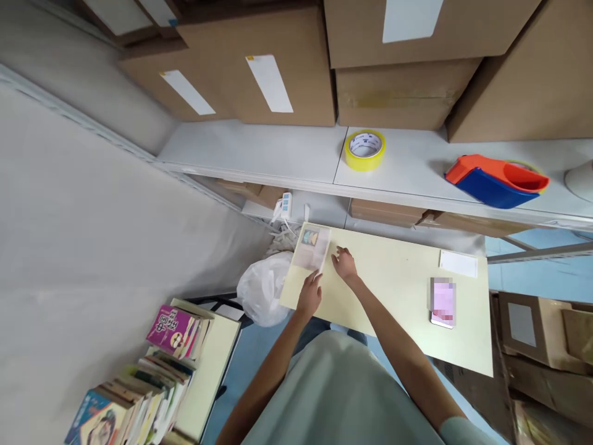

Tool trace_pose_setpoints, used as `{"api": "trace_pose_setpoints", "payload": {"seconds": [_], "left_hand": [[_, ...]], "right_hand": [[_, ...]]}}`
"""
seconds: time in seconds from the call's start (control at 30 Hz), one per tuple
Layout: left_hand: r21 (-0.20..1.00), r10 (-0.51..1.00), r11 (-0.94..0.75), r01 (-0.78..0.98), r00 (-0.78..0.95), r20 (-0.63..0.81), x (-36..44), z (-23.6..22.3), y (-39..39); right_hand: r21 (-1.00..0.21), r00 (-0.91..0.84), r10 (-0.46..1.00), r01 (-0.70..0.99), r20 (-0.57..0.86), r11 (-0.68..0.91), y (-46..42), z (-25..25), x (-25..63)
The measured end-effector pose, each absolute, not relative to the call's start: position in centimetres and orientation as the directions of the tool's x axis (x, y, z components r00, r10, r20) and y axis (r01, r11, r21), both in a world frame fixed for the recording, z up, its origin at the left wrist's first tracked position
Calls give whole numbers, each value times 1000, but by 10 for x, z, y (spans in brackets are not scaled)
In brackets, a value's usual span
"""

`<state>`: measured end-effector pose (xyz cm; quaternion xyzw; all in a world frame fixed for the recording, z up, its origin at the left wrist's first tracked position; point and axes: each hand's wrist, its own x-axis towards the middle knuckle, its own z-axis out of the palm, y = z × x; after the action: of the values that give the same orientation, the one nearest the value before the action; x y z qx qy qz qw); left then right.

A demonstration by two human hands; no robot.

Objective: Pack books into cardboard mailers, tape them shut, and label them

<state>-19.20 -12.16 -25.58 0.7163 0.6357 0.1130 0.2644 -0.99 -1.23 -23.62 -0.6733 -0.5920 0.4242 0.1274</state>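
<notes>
A thin, pale, book-like item (311, 250) with a small coloured picture near its top lies flat at the left end of the cream table (384, 272). It looks glossy or partly see-through; I cannot tell whether it is a book or a wrapped sheet. At its lower right corner is my left hand (309, 296), fingers stretched out with the tips at the edge. Just right of the item, apart from it, my right hand (344, 264) hovers over the table with loosely bent, parted fingers and nothing in them.
On the table's right lie a phone (443, 303) and a white card (458, 264). The shelf above holds yellow tape (365, 150), a tape dispenser (498, 180) and cardboard boxes (278, 74). A white plastic bag (264, 289) hangs left; books (152, 383) stand lower left.
</notes>
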Motion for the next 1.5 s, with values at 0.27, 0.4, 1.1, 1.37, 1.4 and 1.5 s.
{"api": "trace_pose_setpoints", "payload": {"seconds": [0.27,0.4,1.1,1.37,1.4,1.5], "left_hand": [[654,963,239,718,-88,-256,-219,-198,-242],[681,950,307,665,-166,-266,-219,-177,-263],[645,777,548,532,-609,-158,-498,-158,-569],[328,640,755,567,-745,-186,-628,-179,-732],[256,628,775,578,-749,-210,-639,-185,-749],[137,594,800,584,-739,-318,-662,-205,-789]], "right_hand": [[-762,-170,908,614,-384,-208,-96,-232,-2],[-811,-203,918,558,-341,-177,-142,-223,2],[-885,-541,825,449,-160,123,-414,-157,-226],[-862,-623,749,485,-225,145,-497,-141,-294],[-859,-631,742,488,-225,154,-501,-137,-298],[-848,-648,729,497,-220,186,-509,-126,-308]]}}
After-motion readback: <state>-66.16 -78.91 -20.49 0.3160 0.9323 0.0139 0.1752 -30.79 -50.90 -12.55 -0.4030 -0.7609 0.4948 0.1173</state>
